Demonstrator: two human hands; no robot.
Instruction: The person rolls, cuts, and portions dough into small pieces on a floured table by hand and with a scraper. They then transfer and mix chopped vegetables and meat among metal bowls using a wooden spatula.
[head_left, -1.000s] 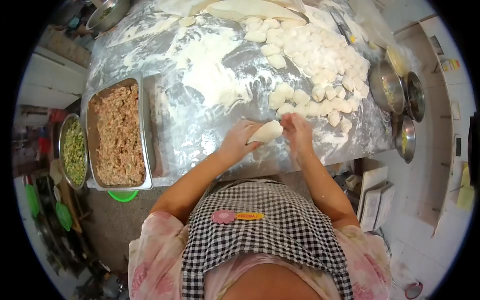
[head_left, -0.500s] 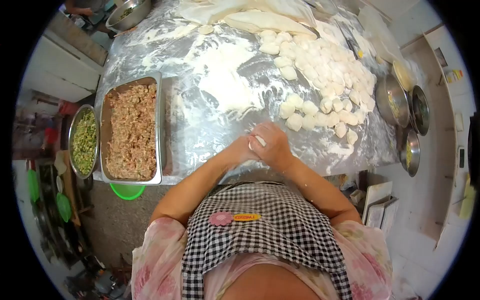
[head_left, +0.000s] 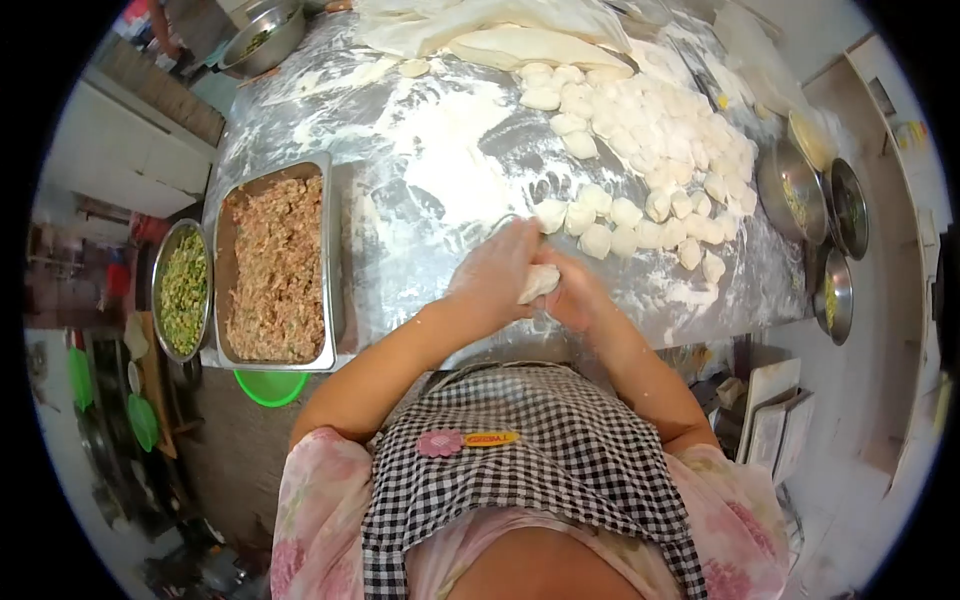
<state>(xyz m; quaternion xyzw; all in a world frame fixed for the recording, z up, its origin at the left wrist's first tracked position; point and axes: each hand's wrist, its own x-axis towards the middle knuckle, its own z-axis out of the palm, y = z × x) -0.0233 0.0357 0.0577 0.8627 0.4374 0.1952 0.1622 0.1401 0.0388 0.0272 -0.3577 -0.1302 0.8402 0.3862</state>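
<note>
My left hand (head_left: 497, 268) and my right hand (head_left: 575, 290) meet above the near edge of the floured metal table (head_left: 375, 290). Between them a soft piece of white dough (head_left: 540, 284) bulges out, and fingers of both hands close about it. Part of the dough is hidden by the hands. Just beyond my left fingertips lies a small dough lump (head_left: 550, 215), at the left end of a loose group of dough lumps (head_left: 626, 212). A larger heap of floured dough pieces (head_left: 650, 130) spreads behind them.
To the left stand a steel tray of minced filling (head_left: 332, 270) and a bowl of chopped greens (head_left: 183, 290). Steel bowls (head_left: 790, 195) line the right edge. A long dough slab (head_left: 540, 47) lies at the back, partly under a cloth. Another person's arm (head_left: 162, 28) shows far left.
My hands have shifted apart slightly, and more of the dough shows between them. An extra dough lump now lies at the left end of the loose group. The whole view has shifted a little.
</note>
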